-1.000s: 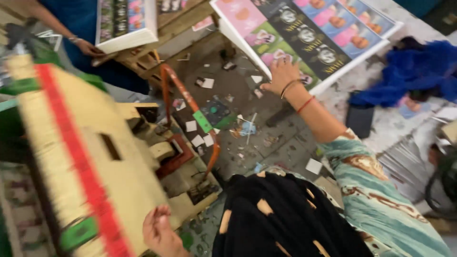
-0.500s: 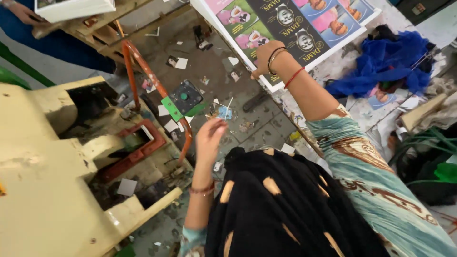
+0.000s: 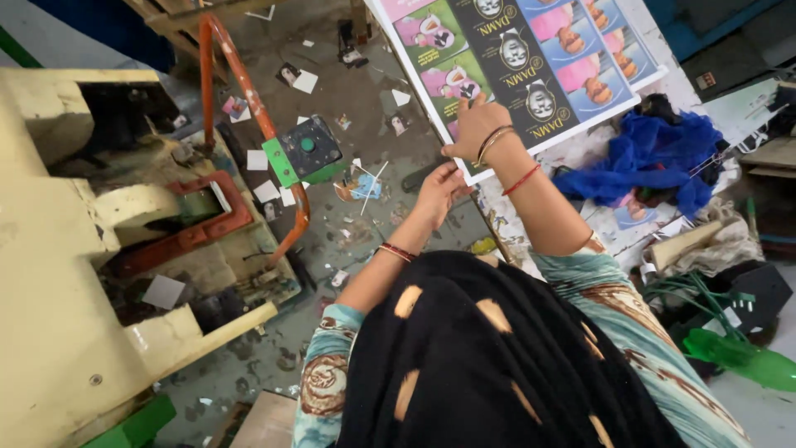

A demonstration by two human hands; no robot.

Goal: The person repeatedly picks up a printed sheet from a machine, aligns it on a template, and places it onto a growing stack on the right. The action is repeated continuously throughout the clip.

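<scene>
A big printed sheet (image 3: 531, 58) with rows of pink, green and black label panels lies on a stack at the top right. My right hand (image 3: 474, 126) rests on its near corner, fingers pressing the paper. My left hand (image 3: 438, 192) reaches up to the same corner from below and touches the sheet's edge, fingers curled at it. Both wrists wear bangles and red thread. A black cloth with orange spots (image 3: 489, 365) covers my front.
A cream-coloured machine (image 3: 58, 274) with an orange bent rail (image 3: 249, 108) and a green pedal box (image 3: 305, 151) fills the left. Paper scraps litter the dark floor (image 3: 356, 224). A blue cloth (image 3: 655, 158) and green straps (image 3: 705, 307) lie at the right.
My left hand has risen from the machine side up to the sheet's near corner beside my right hand. The view has swung right, off the machine.
</scene>
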